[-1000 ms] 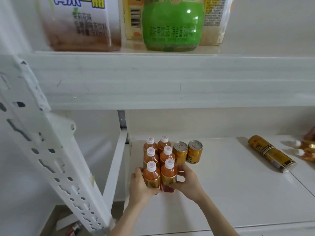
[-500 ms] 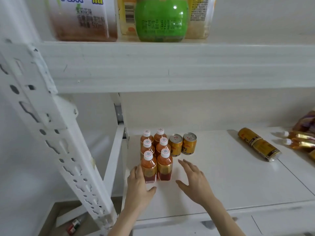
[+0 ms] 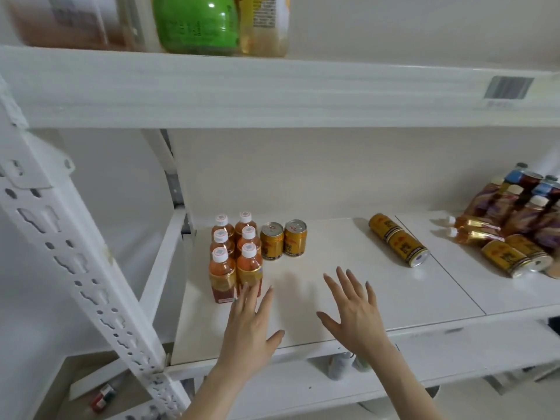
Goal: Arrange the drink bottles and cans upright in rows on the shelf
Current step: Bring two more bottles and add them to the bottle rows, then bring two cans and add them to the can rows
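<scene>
Six upright bottles [image 3: 249,265] of orange drink stand on the shelf [image 3: 333,259], two gold cans [image 3: 272,244] at their 3 o'clock; left hand [image 3: 251,328] and right hand [image 3: 354,313] show fingers released.

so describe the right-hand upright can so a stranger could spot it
On the lower white shelf, go to the left end, where six orange bottles stand in two columns. Two gold cans stand beside them; yours is the right-hand can, with bare shelf on its right.

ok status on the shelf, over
Left hand, right hand open, empty. Six bottles, two cans upright in rows. Loose cans lying flat at right. Nothing blocking.
</scene>
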A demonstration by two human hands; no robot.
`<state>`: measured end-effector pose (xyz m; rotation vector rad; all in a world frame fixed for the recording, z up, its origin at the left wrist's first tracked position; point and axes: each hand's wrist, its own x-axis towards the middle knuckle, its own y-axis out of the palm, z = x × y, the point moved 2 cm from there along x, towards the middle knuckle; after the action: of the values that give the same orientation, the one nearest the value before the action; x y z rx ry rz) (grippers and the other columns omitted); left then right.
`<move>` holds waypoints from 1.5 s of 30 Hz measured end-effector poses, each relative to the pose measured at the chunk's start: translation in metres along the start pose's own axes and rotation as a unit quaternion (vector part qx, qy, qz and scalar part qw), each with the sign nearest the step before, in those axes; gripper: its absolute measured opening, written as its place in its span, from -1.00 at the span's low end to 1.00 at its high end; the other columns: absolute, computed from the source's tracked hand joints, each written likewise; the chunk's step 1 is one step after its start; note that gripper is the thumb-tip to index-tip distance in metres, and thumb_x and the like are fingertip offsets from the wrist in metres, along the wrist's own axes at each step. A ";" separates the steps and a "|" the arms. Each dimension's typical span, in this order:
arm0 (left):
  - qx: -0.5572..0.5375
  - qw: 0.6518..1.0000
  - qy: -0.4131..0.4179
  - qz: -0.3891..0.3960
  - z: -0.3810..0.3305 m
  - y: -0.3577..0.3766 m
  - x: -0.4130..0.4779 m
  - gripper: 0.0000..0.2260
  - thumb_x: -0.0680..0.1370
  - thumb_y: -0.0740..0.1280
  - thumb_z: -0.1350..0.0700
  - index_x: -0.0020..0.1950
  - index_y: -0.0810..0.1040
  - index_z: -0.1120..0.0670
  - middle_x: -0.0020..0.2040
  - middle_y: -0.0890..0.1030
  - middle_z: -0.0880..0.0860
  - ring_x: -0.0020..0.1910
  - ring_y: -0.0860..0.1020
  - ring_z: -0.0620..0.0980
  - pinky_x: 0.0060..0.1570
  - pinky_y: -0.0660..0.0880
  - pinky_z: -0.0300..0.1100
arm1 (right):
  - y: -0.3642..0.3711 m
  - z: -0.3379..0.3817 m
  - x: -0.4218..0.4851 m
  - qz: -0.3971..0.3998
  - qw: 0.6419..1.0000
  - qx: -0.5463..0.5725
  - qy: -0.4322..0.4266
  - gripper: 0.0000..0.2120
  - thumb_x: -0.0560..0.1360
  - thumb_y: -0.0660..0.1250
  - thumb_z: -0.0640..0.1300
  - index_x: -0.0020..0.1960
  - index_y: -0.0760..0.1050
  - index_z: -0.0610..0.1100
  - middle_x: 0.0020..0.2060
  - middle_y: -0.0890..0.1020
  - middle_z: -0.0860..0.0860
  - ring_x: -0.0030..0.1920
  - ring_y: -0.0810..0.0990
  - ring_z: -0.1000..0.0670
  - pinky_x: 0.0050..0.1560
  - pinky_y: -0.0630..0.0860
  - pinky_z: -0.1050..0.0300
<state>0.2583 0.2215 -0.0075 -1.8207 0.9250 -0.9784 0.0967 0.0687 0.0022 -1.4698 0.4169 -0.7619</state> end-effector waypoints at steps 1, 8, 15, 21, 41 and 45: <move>-0.003 1.000 0.002 -0.001 -0.008 0.003 0.003 -0.29 0.48 0.31 -0.17 0.53 0.08 -0.02 0.57 0.02 0.06 0.54 0.01 0.12 0.46 0.11 0.02 | -0.003 -0.008 -0.001 -0.003 1.000 -0.003 0.001 -0.32 0.44 0.05 0.32 0.47 0.17 0.04 0.49 0.27 -0.08 0.48 0.22 -0.15 0.38 0.22 -0.26; 0.004 1.000 -0.023 0.003 -0.072 0.038 0.031 -0.32 0.44 0.39 -0.13 0.49 0.22 0.00 0.53 0.18 0.14 0.50 0.14 0.21 0.39 0.22 0.11 | -0.015 -0.080 0.000 0.000 1.000 -0.012 -0.020 -0.33 0.45 0.07 0.33 0.47 0.17 0.04 0.48 0.28 -0.07 0.48 0.23 -0.13 0.40 0.16 -0.23; -0.008 0.996 -0.083 -0.014 -0.143 0.070 0.057 -0.34 0.43 0.41 -0.13 0.46 0.29 0.01 0.51 0.24 0.15 0.47 0.22 0.23 0.34 0.30 0.13 | -0.028 -0.159 -0.003 -0.003 0.997 0.005 -0.071 -0.34 0.48 0.04 0.32 0.49 0.15 0.03 0.50 0.23 -0.06 0.51 0.17 -0.10 0.47 -0.04 -0.14; -0.017 0.998 -0.057 -0.002 -0.185 0.090 0.072 -0.37 0.42 0.40 -0.11 0.43 0.33 0.04 0.48 0.28 0.20 0.44 0.27 0.28 0.32 0.32 0.15 | -0.035 -0.216 -0.010 -0.005 0.999 0.012 -0.047 -0.32 0.49 -0.02 0.33 0.51 0.11 0.02 0.52 0.16 -0.06 0.53 0.07 -0.11 0.47 -0.07 -0.17; -0.108 0.984 -0.143 0.021 -0.287 0.146 0.235 -0.44 0.55 0.22 -0.14 0.50 0.20 0.01 0.48 0.27 0.03 0.43 0.25 0.07 0.33 0.32 -0.02 | -0.028 -0.376 0.102 0.079 0.990 0.120 0.008 -0.24 0.44 -0.02 0.40 0.51 0.10 0.02 0.52 0.19 -0.03 0.51 0.13 -0.06 0.46 0.13 -0.09; -0.117 0.978 -0.174 0.008 -0.292 0.157 0.276 -0.45 0.55 0.23 -0.16 0.48 0.23 0.01 0.44 0.34 0.06 0.39 0.31 0.11 0.29 0.34 -0.02 | -0.016 -0.380 0.129 0.109 0.981 0.158 -0.005 -0.34 0.49 0.14 0.28 0.49 0.14 0.01 0.45 0.31 -0.02 0.43 0.27 -0.08 0.35 0.28 -0.08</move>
<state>0.0840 -0.1723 0.0179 -2.0947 0.8588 -0.5290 -0.0731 -0.2945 0.0081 -1.1098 0.4209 -0.6133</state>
